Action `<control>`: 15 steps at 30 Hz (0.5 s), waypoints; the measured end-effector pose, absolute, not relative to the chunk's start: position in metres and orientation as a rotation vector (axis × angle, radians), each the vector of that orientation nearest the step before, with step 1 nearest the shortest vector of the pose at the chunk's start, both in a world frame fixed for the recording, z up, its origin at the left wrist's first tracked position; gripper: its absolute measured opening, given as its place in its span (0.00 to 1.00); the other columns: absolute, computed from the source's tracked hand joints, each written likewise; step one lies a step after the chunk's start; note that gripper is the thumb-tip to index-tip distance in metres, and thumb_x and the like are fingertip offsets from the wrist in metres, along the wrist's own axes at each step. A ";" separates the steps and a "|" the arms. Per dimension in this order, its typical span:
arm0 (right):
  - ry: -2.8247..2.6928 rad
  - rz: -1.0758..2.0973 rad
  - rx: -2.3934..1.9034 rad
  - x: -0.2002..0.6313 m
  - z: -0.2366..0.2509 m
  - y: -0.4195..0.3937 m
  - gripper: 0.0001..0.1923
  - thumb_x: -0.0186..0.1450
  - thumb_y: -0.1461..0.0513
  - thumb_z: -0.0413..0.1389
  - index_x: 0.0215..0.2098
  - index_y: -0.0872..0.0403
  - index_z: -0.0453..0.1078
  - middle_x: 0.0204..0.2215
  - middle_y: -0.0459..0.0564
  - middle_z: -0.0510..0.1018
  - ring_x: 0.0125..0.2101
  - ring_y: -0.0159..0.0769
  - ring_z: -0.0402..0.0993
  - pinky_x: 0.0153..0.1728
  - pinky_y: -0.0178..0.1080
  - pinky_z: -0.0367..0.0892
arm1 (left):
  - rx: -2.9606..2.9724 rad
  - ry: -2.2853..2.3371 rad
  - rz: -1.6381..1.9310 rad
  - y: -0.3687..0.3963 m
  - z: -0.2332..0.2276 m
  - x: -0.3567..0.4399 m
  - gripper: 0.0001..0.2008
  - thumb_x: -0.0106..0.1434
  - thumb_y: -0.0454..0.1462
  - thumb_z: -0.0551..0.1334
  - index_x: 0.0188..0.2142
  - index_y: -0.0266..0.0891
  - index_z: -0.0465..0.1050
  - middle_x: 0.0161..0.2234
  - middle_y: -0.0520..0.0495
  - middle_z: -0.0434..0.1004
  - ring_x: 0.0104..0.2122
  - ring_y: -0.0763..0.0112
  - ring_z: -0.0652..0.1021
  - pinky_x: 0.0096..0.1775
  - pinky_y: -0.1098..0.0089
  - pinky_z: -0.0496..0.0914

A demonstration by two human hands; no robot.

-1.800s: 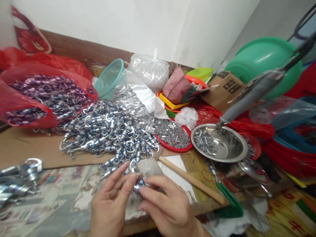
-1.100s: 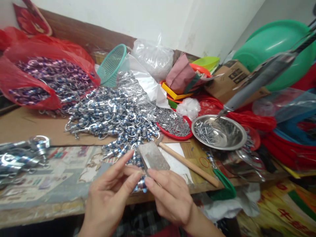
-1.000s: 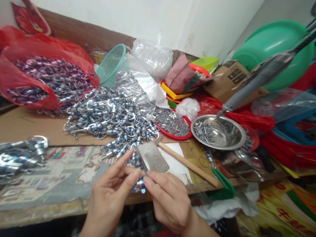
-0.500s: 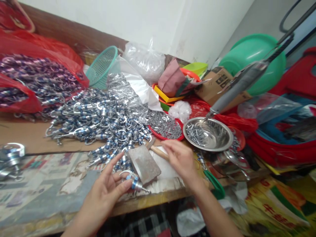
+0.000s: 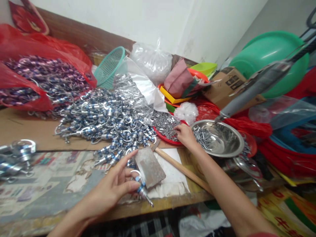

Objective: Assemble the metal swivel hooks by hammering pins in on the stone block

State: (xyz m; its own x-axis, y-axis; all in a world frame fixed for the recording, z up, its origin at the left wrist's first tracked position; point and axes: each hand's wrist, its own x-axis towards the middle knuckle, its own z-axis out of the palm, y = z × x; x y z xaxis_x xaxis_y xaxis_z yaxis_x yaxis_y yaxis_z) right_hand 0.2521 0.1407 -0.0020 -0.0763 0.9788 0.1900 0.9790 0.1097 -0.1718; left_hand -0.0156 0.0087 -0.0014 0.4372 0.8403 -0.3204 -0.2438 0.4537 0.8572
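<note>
Far left, a red bag [image 5: 58, 44] of purplish metal fittings [image 5: 46, 77] adjoins a heap of blue-and-silver fittings [image 5: 106, 121]. The left hand [image 5: 115, 187] pinches one hooked fitting [image 5: 141, 189] between thumb and fingers, near a gray block [image 5: 151, 168]. A wooden-handled hammer [image 5: 182, 170] lies alongside. Beyond, the right hand [image 5: 187, 135], fingers bunched narrowly, dips into silver pieces [image 5: 165, 125] on a red tray [image 5: 168, 140]; any grip is unclear. Next, a steel bowl [image 5: 228, 141] holds pins [image 5: 203, 138].

Free tabletop [image 5: 53, 194] left, block [image 5: 151, 168] between hands [image 5: 116, 183]
</note>
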 end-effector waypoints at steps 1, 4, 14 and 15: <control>-2.103 0.010 -1.895 0.253 -0.002 0.138 0.11 0.61 0.69 0.51 0.38 0.58 0.73 0.37 0.54 0.76 0.40 0.36 0.72 0.43 0.36 0.64 | 0.831 0.844 0.780 0.010 -0.002 -0.017 0.42 0.51 0.34 0.66 0.61 0.44 0.46 0.28 0.50 0.74 0.28 0.69 0.75 0.31 0.71 0.68; -2.043 0.066 -1.778 0.254 -0.003 0.127 0.10 0.62 0.68 0.51 0.36 0.58 0.74 0.36 0.53 0.77 0.39 0.35 0.72 0.44 0.36 0.64 | 0.809 0.832 0.773 0.016 -0.005 -0.018 0.42 0.52 0.32 0.66 0.61 0.44 0.45 0.28 0.51 0.73 0.28 0.69 0.75 0.31 0.69 0.70; -2.110 0.797 -1.139 0.176 0.020 0.045 0.05 0.60 0.66 0.56 0.30 0.57 0.75 0.25 0.46 0.78 0.26 0.29 0.73 0.28 0.32 0.69 | 0.736 0.797 0.811 0.023 -0.013 -0.016 0.48 0.48 0.28 0.67 0.61 0.44 0.40 0.26 0.54 0.73 0.24 0.72 0.74 0.29 0.69 0.70; -2.142 0.723 -1.075 0.168 0.019 0.036 0.06 0.60 0.67 0.55 0.29 0.57 0.75 0.24 0.47 0.78 0.27 0.30 0.73 0.29 0.32 0.69 | 0.735 0.802 0.818 0.023 -0.014 -0.016 0.48 0.48 0.29 0.67 0.61 0.44 0.41 0.26 0.54 0.73 0.25 0.72 0.74 0.29 0.69 0.70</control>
State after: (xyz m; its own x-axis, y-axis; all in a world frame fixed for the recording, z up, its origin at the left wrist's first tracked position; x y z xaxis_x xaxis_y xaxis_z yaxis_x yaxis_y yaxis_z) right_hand 0.1675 0.0364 0.0191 -0.4703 0.8348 0.2862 0.4906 0.5169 -0.7015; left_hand -0.0164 0.0228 -0.0138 0.4390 0.8399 -0.3190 -0.3361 0.4828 0.8086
